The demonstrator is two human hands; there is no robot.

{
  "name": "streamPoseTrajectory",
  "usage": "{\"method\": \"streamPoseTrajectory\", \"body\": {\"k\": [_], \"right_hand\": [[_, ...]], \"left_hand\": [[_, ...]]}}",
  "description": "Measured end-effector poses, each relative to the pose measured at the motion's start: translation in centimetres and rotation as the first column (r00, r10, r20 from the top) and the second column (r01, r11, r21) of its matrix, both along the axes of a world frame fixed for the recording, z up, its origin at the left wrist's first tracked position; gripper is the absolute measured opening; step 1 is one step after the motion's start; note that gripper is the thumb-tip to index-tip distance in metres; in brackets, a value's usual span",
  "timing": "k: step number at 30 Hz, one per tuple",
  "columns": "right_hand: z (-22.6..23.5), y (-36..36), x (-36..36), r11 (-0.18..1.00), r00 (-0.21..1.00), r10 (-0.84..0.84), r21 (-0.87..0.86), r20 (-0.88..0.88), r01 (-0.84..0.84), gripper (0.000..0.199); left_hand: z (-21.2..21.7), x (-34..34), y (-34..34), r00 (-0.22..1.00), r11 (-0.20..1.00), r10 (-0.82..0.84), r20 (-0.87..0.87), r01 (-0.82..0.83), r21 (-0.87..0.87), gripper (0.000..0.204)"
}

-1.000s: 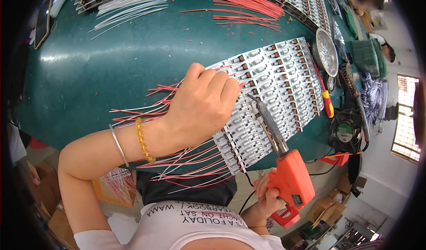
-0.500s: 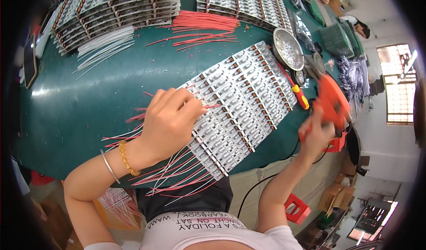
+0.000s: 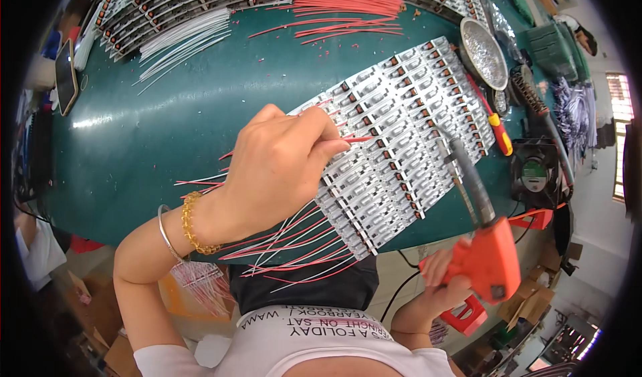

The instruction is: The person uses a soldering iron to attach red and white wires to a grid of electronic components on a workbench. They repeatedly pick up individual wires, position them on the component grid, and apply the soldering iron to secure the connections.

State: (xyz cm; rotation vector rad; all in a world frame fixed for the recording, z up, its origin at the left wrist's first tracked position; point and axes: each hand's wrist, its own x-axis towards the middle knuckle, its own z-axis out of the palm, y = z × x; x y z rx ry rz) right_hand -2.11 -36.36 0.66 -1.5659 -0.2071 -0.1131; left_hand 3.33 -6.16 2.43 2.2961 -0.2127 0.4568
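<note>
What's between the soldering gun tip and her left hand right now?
In the head view, only rows of white circuit strips lie between the orange soldering gun and the left hand, which pinches a red wire.

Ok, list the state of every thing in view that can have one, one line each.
Left hand: pinching a red wire against the boards.
Right hand: gripping the orange soldering gun, tip over the boards.
Boards: laid flat in a row, red and white wires sticking out of the near edge.
Metal bowl: upright on the green table.
Screwdriver: lying flat.
</note>
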Motion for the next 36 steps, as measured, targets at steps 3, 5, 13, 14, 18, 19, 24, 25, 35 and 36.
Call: {"method": "streamPoseTrajectory", "body": {"k": [3,5,13,14,18,19,24,25,35,36], "right_hand": [[-2.0,-0.8,-2.6,0.983,0.999,-0.027,-0.183,-0.045,0.018,0.079],[-1.2,0.7,-3.2,0.989,0.987,-0.048,-0.148,-0.156,0.024,0.083],[-1.7,-1.0,-3.6,0.948,0.948,0.172,-0.216,-0.268,-0.233,0.021],[-1.8,-0.8,-3.6,0.941,0.957,0.147,-0.262,-0.25,-0.214,0.02],[-1.9,-0.8,-3.2,0.945,0.947,0.16,-0.234,-0.279,-0.229,0.02],[-2.0,-0.8,-3.1,0.952,0.947,0.158,-0.212,-0.281,-0.222,0.019],[-1.6,-0.2,-3.3,0.95,0.947,0.058,-0.274,-0.315,-0.149,0.012],[-1.6,-0.4,-3.3,0.934,0.947,0.071,-0.313,-0.313,-0.174,0.011],[-0.6,0.5,-2.9,0.877,0.973,0.03,-0.461,-0.228,-0.135,0.012],[-0.5,0.2,-2.8,0.881,0.969,0.049,-0.446,-0.243,-0.157,0.012]], "left_hand": [[-0.1,0.0,-0.9,1.0,0.999,-0.006,-0.017,0.007,0.042,0.014],[-0.4,0.0,-1.7,1.0,0.996,-0.014,0.008,0.013,0.092,0.017],[-1.4,-0.1,-2.3,0.999,0.983,0.0,0.038,-0.007,0.185,0.019],[-1.5,-0.1,-2.4,0.999,0.982,0.005,0.046,-0.014,0.188,0.019],[-1.7,-0.2,-2.4,0.998,0.98,0.005,0.067,-0.019,0.201,0.02],[-1.8,-0.3,-2.4,0.997,0.979,0.004,0.073,-0.019,0.204,0.02],[-2.1,-0.2,-2.4,0.997,0.976,-0.001,0.08,-0.017,0.218,0.02],[-2.0,-0.2,-2.3,0.997,0.975,0.001,0.083,-0.019,0.222,0.02],[-2.1,-0.2,-2.4,0.995,0.961,-0.021,0.098,-0.007,0.276,0.021],[-2.1,-0.2,-2.4,0.995,0.961,-0.022,0.095,-0.005,0.278,0.02]]}}
